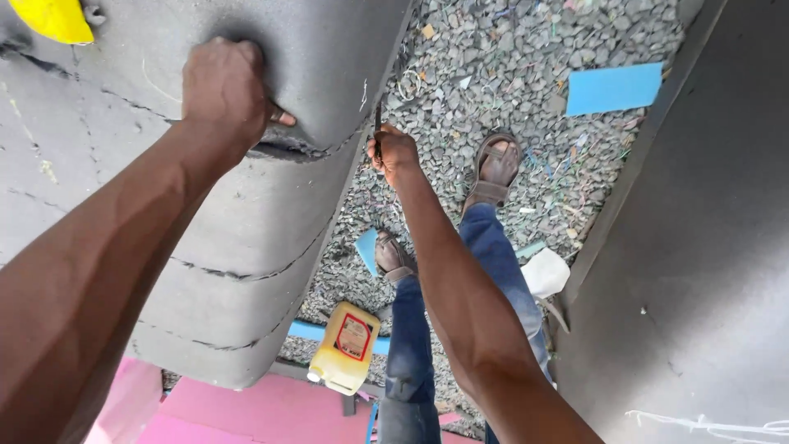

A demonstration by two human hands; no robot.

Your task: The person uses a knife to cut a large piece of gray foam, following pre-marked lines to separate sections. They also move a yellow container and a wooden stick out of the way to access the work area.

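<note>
**Two hands on a grey foam cushion over gravel**

Gravel ground (526,74) littered with coloured scraps fills the upper middle of the head view, with a blue foam offcut (614,87) at upper right and a yellow jug (345,349) at lower centre beside pink sheets (246,411).

Across the left half of the frame lies a grey foam cushion (246,222), scored by dark seams that run left to right; its long axis goes from the upper centre down to the lower left. The left hand (223,90) sits at upper left, fingers clenched into the foam at one seam, pinching a fold. The right hand (393,153), at centre, is closed around a thin dark tool (378,123) that stands upright against the cushion's right edge. That seam lies just left of the tool, between the two hands, nearer the left one. Sandalled feet (493,168) stand on the gravel below.
</note>
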